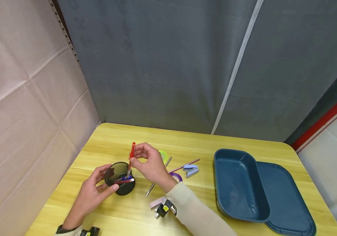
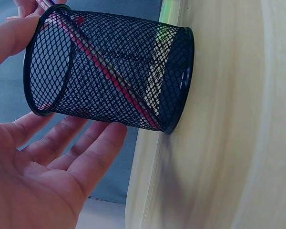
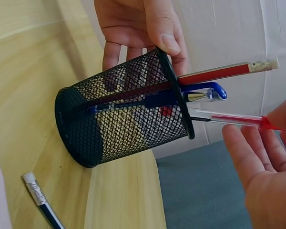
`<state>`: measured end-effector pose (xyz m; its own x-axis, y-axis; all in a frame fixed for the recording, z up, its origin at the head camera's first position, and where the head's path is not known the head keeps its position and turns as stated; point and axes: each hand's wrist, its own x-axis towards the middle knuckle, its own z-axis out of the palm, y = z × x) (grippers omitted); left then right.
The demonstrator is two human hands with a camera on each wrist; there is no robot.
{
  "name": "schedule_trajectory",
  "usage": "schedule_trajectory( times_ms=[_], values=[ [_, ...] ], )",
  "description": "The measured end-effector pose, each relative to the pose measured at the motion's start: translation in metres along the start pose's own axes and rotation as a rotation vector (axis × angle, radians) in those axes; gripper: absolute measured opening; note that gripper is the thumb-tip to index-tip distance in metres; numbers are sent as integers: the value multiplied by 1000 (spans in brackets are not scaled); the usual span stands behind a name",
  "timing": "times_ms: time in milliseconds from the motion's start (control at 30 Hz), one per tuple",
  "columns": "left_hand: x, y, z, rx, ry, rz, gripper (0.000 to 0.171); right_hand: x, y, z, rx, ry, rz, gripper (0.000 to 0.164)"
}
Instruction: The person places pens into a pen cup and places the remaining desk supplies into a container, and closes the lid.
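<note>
My left hand (image 1: 93, 191) holds a black mesh pen cup (image 3: 133, 119) on the table, thumb at the rim and fingers along its side. A red pencil (image 3: 214, 75), eraser end up, leans inside the cup beside a blue pen (image 3: 212, 90). Over the cup's mouth, my right hand (image 1: 149, 162) pinches a clear-barrelled pen with a red cap (image 1: 132, 152) between thumb and fingers. The lower end of this pen (image 3: 229, 118) reaches in past the rim.
Right of the cup lie a dark pencil (image 1: 150, 190), a red pencil (image 1: 192, 161), a small blue stapler (image 1: 190, 170), purple tape (image 1: 176, 177) and green tape (image 1: 163, 155). A pink item (image 1: 156, 202) sits near my right wrist. Farther right, a blue bin (image 1: 239, 186) overlaps its lid (image 1: 289, 196).
</note>
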<state>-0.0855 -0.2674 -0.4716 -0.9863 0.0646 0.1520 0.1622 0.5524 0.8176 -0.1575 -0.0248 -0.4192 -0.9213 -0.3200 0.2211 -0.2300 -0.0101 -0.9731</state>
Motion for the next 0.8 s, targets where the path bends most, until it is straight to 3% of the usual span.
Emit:
schedule_trajectory(
  times_ms=[300,567,800],
  values=[
    [0,0,0,2,1,10,72,-4,3,-1,95,-42,41,26],
    [0,0,1,6,0,9,71,-5,8,-6,93,-21,43,22],
    [0,0,1,7,0,1,72,-5,11,-21,-20,-6,23,19]
  ],
)
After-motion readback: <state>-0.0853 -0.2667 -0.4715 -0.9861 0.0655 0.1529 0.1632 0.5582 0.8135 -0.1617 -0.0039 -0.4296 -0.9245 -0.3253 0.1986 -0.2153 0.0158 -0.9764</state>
